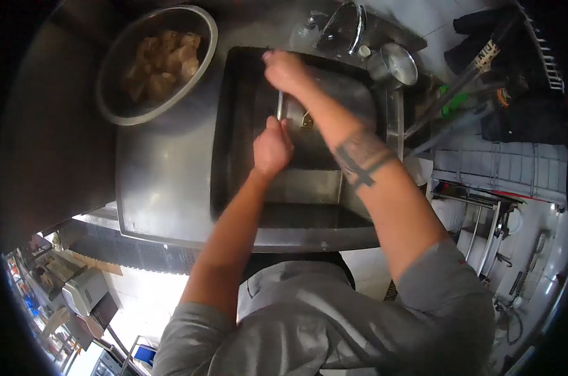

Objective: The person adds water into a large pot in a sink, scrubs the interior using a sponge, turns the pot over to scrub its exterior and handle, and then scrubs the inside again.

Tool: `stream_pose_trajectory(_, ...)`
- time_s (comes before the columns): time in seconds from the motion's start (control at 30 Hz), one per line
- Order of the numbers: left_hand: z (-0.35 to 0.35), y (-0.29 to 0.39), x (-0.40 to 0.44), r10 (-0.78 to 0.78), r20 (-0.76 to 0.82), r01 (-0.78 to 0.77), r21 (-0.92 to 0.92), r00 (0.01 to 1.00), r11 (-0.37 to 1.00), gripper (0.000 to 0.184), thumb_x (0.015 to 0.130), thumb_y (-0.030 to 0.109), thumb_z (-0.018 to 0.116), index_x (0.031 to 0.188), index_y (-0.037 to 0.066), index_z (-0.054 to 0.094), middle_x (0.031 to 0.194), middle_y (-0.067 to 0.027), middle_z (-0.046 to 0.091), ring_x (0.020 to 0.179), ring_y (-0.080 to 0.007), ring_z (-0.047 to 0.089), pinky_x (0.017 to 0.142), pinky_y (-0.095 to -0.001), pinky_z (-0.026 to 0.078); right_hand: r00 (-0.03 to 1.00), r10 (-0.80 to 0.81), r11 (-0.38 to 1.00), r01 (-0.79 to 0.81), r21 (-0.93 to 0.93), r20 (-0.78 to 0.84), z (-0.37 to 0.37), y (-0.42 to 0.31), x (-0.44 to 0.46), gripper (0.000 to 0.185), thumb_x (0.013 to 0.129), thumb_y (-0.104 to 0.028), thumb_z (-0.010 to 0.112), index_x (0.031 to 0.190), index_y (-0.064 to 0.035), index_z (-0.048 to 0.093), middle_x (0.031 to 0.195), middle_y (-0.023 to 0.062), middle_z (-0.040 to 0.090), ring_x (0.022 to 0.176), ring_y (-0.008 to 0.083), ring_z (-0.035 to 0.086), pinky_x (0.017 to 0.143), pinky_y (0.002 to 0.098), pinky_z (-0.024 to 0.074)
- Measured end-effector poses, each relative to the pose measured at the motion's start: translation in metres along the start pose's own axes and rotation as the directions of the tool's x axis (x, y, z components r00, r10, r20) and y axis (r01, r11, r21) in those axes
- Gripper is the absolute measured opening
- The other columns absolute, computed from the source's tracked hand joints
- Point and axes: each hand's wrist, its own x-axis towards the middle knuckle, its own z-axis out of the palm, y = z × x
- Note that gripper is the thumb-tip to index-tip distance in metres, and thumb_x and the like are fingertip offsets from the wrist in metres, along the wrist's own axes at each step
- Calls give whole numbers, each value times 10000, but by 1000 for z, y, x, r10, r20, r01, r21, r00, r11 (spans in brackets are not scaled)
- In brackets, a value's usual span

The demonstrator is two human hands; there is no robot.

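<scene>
My left hand (273,149) is closed over the deep metal sink (309,186), its fingers wrapped round the lower end of a thin, shiny metal rod (280,105). Farther up, my right hand (285,70) is also closed, at the rod's upper end near the sink's far wall. The rod runs roughly upright in the view between the two fists. What kind of tool it is cannot be made out, as both ends are hidden in my hands. Just right of the rod, a small brass-coloured metal piece (306,121) shows inside the sink.
A big metal bowl (210,37) of pale brown chunks, possibly meat, stands on the steel counter (165,175) to the left. Behind the sink are a curved faucet (361,28) and a clear bottle (306,31). A metal pot (394,66) sits at the right corner, near long poles (453,94).
</scene>
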Motion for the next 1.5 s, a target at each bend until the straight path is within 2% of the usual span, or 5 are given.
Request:
stream_pose_trajectory(0.13, -3, -3, 3, 23, 52, -22, -33, 998, 999, 291, 1066, 314, 460, 1033, 27, 495, 852, -312, 676, 811, -540, 646, 717, -616, 502, 841, 532, 808, -538, 240, 97, 11, -30, 2, 395, 992, -205, 517, 1263, 63, 621, 1300, 277, 634, 1277, 463, 550, 1148, 553, 371)
stream_pose_trajectory(0.73, 11, -35, 2, 313, 70, -308, -73, 947, 949, 579, 961, 352, 630, 1394, 23, 433, 1086, -309, 677, 911, -478, 679, 715, -547, 546, 907, 263, 964, -257, 64, -330, 12, -58, -76, 560, 963, -199, 576, 1435, 82, 465, 1491, 274, 494, 1379, 470, 456, 1151, 512, 389)
stream_pose_trajectory(0.93, 24, -56, -31, 173, 5, -173, -35, 985, 984, 260, 1030, 279, 577, 1042, 29, 506, 750, -253, 656, 702, -483, 646, 607, -584, 498, 728, 475, 789, -601, 127, 495, -15, -16, 4, 493, 929, -139, 567, 1371, 74, 524, 1397, 214, 601, 1264, 451, 566, 964, 526, 528)
stream_pose_trajectory(1.0, 37, -73, -27, 278, -27, -279, -45, 960, 959, 259, 1021, 264, 580, 1062, 18, 510, 749, -257, 655, 697, -479, 647, 608, -579, 503, 911, 386, 918, -362, 162, -148, 4, -50, -58, 617, 923, -115, 604, 1482, 57, 409, 1530, 267, 451, 1401, 442, 446, 1149, 509, 389)
stream_pose_trajectory(1.5, 30, -78, -19, 568, -25, -568, -57, 823, 821, 310, 980, 266, 587, 1095, -14, 516, 772, -279, 664, 711, -493, 651, 618, -576, 515, 897, 344, 939, -333, 86, -279, 7, -95, -110, 624, 950, -185, 612, 1466, 89, 394, 1534, 297, 419, 1396, 497, 419, 1160, 514, 377)
